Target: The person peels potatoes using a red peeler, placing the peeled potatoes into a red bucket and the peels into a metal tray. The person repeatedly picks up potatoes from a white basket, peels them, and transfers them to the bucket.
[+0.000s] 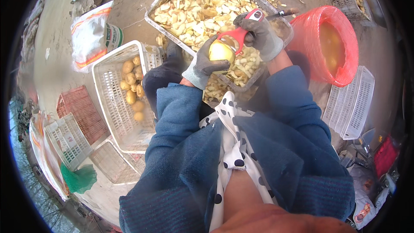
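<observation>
Both hands wear grey gloves with dark palms and fingers. My left hand (202,64) is closed around a pale yellow, mostly peeled potato (221,52). In my right hand (262,36) is a red peeler (235,34), its handle end poking out above the fingers and its head against the potato's upper right side. Below them lies a large shallow tray (156,24) heaped with potato peelings (202,1). Just right of my right hand, a dark-handled tool (282,13), perhaps a knife, sits by the tray's edge.
A white crate (113,116) with unpeeled potatoes (130,77) stands left by my knee. To the right are a red-lined tub (302,45) holding potatoes in liquid and a white crate (350,103). More crates (82,112) and a green net (79,178) lie at the left.
</observation>
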`<state>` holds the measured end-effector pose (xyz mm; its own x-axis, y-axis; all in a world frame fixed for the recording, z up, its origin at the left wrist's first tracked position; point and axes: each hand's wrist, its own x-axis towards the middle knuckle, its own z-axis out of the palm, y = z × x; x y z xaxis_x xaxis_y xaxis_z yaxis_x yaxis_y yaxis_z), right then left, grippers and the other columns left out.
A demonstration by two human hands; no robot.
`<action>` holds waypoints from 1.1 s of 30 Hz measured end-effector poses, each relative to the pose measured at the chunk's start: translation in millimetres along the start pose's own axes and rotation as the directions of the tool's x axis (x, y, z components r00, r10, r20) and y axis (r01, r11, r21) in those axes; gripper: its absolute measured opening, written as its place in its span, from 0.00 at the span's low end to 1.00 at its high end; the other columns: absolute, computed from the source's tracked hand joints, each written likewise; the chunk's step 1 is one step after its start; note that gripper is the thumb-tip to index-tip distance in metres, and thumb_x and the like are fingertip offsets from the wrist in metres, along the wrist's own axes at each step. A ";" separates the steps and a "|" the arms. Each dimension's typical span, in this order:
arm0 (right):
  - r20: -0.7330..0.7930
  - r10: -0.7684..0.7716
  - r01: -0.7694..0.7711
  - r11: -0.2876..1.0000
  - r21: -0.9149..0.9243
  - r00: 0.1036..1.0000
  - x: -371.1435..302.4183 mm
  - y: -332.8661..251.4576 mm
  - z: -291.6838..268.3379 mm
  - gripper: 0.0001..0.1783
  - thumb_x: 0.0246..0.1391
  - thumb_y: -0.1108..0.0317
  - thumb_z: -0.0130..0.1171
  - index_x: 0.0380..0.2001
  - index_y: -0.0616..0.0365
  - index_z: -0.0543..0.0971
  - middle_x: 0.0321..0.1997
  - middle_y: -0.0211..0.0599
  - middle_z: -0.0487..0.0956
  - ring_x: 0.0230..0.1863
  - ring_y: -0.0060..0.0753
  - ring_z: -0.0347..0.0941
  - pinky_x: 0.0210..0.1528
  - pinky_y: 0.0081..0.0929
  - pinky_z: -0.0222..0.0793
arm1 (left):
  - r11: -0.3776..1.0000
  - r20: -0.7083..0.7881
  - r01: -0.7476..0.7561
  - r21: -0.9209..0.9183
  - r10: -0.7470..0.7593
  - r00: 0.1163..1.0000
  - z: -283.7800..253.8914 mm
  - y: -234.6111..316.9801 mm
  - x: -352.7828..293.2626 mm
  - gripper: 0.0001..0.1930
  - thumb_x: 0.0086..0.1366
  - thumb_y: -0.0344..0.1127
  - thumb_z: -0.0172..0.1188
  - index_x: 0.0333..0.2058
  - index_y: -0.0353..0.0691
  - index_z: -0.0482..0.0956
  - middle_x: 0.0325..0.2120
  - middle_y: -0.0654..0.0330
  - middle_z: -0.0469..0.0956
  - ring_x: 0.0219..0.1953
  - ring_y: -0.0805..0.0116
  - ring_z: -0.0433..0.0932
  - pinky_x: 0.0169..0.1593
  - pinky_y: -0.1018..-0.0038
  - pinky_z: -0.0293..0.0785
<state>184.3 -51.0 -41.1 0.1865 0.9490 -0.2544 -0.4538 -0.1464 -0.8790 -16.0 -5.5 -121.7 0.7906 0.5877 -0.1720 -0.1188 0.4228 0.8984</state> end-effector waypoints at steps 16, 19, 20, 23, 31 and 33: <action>-0.405 -0.067 -0.152 0.861 -0.485 0.912 12.5 -3.1 -25.2 0.11 0.41 0.65 0.58 0.27 0.62 0.74 0.13 0.28 0.68 0.11 0.21 0.62 0.15 0.19 0.59 | 0.766 0.111 0.163 -0.622 -0.119 0.987 34.2 51.7 -22.7 0.39 0.43 0.31 0.62 0.55 0.33 0.54 0.47 0.48 0.66 0.47 0.49 0.70 0.45 0.59 0.74; -0.570 -0.244 -0.054 0.888 -0.456 0.785 -0.3 -17.0 -11.2 0.05 0.45 0.71 0.55 0.27 0.60 0.72 0.23 0.32 0.73 0.17 0.23 0.65 0.18 0.20 0.62 | 0.699 0.087 0.113 -0.706 -0.074 0.994 25.6 56.0 -18.6 0.38 0.45 0.35 0.62 0.55 0.34 0.55 0.49 0.44 0.64 0.47 0.41 0.68 0.44 0.56 0.74; -0.462 -0.199 0.007 0.923 -0.385 0.864 -8.4 -23.2 -7.2 0.06 0.46 0.71 0.55 0.28 0.61 0.72 0.23 0.32 0.73 0.17 0.22 0.66 0.17 0.19 0.62 | 0.680 0.069 0.093 -0.727 -0.062 0.996 28.1 52.7 -17.0 0.38 0.45 0.35 0.62 0.55 0.34 0.54 0.48 0.44 0.64 0.48 0.42 0.68 0.44 0.55 0.74; -0.074 -0.134 0.127 0.988 -0.090 0.988 -27.7 -29.0 5.2 0.09 0.47 0.70 0.53 0.32 0.63 0.73 0.24 0.31 0.74 0.20 0.21 0.68 0.18 0.17 0.62 | 0.645 0.076 0.084 -0.759 -0.040 0.996 30.9 44.9 -9.2 0.34 0.50 0.37 0.59 0.54 0.34 0.56 0.47 0.46 0.65 0.47 0.47 0.68 0.44 0.57 0.73; -0.362 -0.406 0.127 0.793 -0.596 0.839 3.1 7.8 -36.4 0.12 0.42 0.63 0.58 0.26 0.61 0.74 0.18 0.30 0.73 0.19 0.23 0.69 0.24 0.24 0.66 | 0.764 0.046 0.091 -0.639 -0.080 0.996 27.0 52.2 -10.3 0.35 0.50 0.39 0.61 0.55 0.39 0.56 0.48 0.45 0.65 0.49 0.46 0.67 0.44 0.55 0.73; -0.397 -0.283 0.011 0.826 -0.564 0.873 -18.0 -18.3 -11.1 0.11 0.47 0.64 0.54 0.30 0.60 0.73 0.24 0.30 0.73 0.23 0.22 0.69 0.23 0.23 0.64 | 0.692 -0.034 0.043 -0.720 -0.097 0.995 23.8 44.3 -4.2 0.36 0.49 0.40 0.62 0.55 0.39 0.56 0.49 0.44 0.64 0.49 0.44 0.66 0.46 0.52 0.71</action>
<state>198.9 -68.5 -24.9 0.6373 0.7589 -0.1338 0.1190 -0.2685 -0.9559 -10.3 -5.6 -71.6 0.7778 0.5667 -0.2718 -0.4808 0.8150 0.3233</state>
